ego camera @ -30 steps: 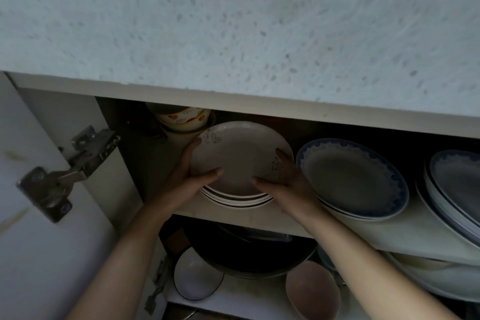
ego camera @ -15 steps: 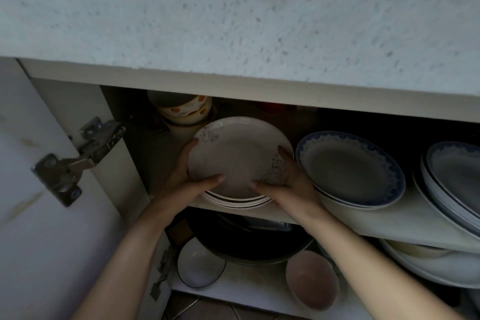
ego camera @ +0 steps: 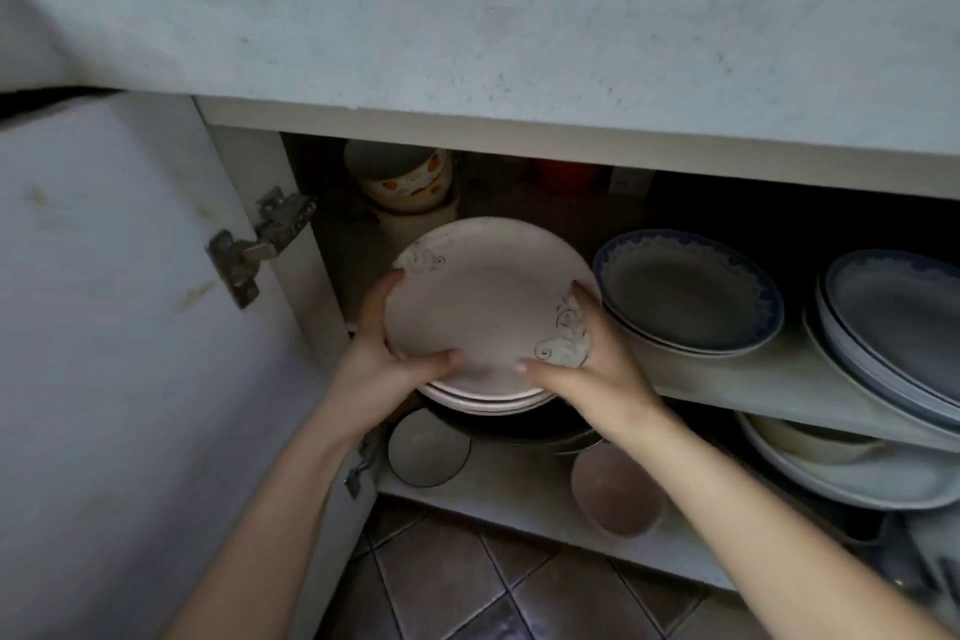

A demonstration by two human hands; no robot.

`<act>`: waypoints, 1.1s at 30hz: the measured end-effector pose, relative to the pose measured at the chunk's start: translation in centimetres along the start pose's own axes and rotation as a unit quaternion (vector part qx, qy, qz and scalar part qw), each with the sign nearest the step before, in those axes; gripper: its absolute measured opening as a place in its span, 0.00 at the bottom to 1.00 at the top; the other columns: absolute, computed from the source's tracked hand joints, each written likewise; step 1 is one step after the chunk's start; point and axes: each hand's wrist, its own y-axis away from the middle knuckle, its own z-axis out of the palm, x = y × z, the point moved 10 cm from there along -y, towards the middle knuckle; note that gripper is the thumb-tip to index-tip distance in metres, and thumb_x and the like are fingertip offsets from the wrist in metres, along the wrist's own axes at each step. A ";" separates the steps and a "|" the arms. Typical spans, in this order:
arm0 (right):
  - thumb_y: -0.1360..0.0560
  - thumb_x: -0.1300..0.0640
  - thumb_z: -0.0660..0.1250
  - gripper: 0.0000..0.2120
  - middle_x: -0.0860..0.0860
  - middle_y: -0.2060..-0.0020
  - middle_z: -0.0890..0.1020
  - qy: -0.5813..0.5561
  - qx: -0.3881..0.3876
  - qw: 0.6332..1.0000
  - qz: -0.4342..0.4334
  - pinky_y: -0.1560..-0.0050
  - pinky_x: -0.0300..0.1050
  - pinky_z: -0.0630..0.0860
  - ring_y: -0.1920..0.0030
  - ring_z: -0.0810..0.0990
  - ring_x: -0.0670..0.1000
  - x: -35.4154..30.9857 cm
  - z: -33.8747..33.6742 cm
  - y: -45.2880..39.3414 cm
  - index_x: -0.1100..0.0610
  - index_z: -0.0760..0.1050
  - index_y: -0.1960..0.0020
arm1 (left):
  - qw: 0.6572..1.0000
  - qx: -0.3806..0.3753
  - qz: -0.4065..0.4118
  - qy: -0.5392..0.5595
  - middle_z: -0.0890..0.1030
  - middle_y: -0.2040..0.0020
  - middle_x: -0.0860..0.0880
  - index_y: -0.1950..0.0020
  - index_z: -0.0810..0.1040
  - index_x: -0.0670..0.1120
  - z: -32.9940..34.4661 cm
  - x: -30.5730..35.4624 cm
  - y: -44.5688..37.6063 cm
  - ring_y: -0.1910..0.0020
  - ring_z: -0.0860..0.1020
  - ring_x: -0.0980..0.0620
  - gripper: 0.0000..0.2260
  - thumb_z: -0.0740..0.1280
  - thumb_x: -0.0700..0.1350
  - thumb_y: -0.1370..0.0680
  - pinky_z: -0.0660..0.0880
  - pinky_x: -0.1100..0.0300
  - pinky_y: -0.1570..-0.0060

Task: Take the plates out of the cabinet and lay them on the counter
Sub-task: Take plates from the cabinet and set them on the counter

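A stack of white plates with grey swirl decoration point(ego camera: 488, 307) is held at the front of the upper cabinet shelf point(ego camera: 769, 382), its near edge past the shelf lip. My left hand point(ego camera: 387, 359) grips the stack's left rim, thumb on top. On the right rim sits my right hand point(ego camera: 587, 364), its thumb lying on the top plate and its fingers under the stack. Blue-rimmed plates point(ego camera: 691, 294) lie on the shelf to the right, and more blue-rimmed plates point(ego camera: 904, 327) are stacked at the far right. The speckled counter point(ego camera: 467, 21) runs above the cabinet.
The cabinet door point(ego camera: 114, 327) stands open at left, with its hinge point(ego camera: 260, 244) close to the stack. Stacked bowls point(ego camera: 405, 182) stand at the shelf's back. On the lower shelf are a dark pan point(ego camera: 514, 424), small bowls point(ego camera: 428, 447), a pink bowl point(ego camera: 615, 494) and large dishes point(ego camera: 852, 473). Tiled floor below.
Both hands have drawn the stack of white plates forward, out over the shelf edge. The view has pulled back, showing more of the counter front and the floor.
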 end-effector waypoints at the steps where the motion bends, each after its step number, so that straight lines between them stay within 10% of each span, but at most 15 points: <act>1: 0.43 0.44 0.79 0.53 0.42 0.32 0.73 -0.002 -0.006 1.000 -0.003 0.30 0.53 0.68 0.33 0.71 0.43 -0.2 0.0 0.8 0.46 0.57 0.24 | 1.000 0.000 0.005 -0.001 0.69 0.40 0.64 0.28 0.58 0.59 0.0 0.6 1.1 0.45 0.72 0.68 0.43 0.79 0.44 0.35 0.72 0.73 0.52; 7: 0.45 0.42 0.77 0.42 0.21 0.44 0.71 0.025 -0.023 0.999 -0.006 0.41 0.38 0.69 0.41 0.71 0.28 -1.5 -1.1 5.8 0.18 0.58 0.41 | 1.000 0.006 0.016 0.011 0.67 0.39 0.65 0.29 0.57 0.57 0.5 3.7 6.9 0.43 0.70 0.72 0.45 0.79 0.45 0.38 0.72 0.77 0.53; 14: 0.46 0.39 0.77 0.56 0.41 0.29 0.67 0.046 -0.077 0.994 0.063 0.29 0.52 0.66 0.30 0.66 0.44 -4.4 -1.9 10.5 0.37 0.51 0.25 | 0.998 0.024 -0.054 -0.021 0.63 0.35 0.64 0.28 0.56 0.60 -0.5 6.5 12.7 0.34 0.65 0.57 0.50 0.82 0.48 0.41 0.67 0.61 0.36; 19: 0.44 0.40 0.75 0.46 0.30 0.41 0.67 0.075 -0.121 0.987 0.078 0.42 0.37 0.69 0.37 0.68 0.38 -9.4 -2.1 13.5 0.17 0.48 0.40 | 0.995 0.028 -0.090 -0.026 0.61 0.32 0.65 0.27 0.55 0.59 -2.0 11.5 16.4 0.35 0.64 0.66 0.49 0.80 0.51 0.41 0.65 0.71 0.41; 26: 0.45 0.37 0.72 0.47 0.16 0.49 0.54 0.137 -0.154 0.973 0.106 0.49 0.37 0.65 0.44 0.59 0.25 -19.0 -2.8 17.8 0.23 0.46 0.37 | 0.987 0.074 -0.139 -0.018 0.60 0.33 0.70 0.28 0.55 0.60 -5.9 20.9 22.3 0.32 0.62 0.67 0.50 0.80 0.55 0.42 0.66 0.62 0.35; 33: 0.42 0.42 0.72 0.54 0.38 0.29 0.60 0.108 -0.239 0.956 0.130 0.34 0.40 0.61 0.29 0.58 0.41 -30.2 -2.5 22.5 0.38 0.45 0.24 | 0.979 0.113 -0.172 -0.008 0.63 0.30 0.63 0.30 0.58 0.62 -10.6 31.3 28.5 0.32 0.66 0.59 0.50 0.81 0.55 0.45 0.69 0.48 0.34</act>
